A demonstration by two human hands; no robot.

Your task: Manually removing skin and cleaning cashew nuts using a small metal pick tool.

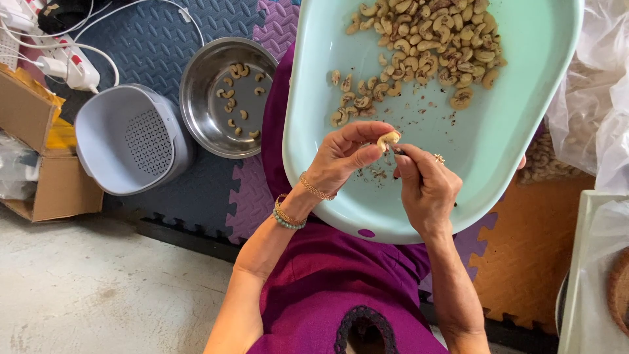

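Observation:
A pale mint plastic basin [524,111] rests on my lap, with a heap of unpeeled cashew nuts [426,46] at its far side and bits of skin scattered on its floor. My left hand [344,157] pinches one pale cashew [388,139] between thumb and fingers over the basin's near part. My right hand [426,183] closes on a small dark tool whose tip [397,152] touches that nut; most of the tool is hidden in my fingers. Bracelets circle my left wrist, and a ring sits on my right hand.
A steel bowl [196,98] with several peeled cashews stands left of the basin on foam mats. Further left are a grey strainer tub [131,141], cardboard boxes [46,170] and a power strip with cables [72,62]. Clear plastic bags [596,98] lie at the right.

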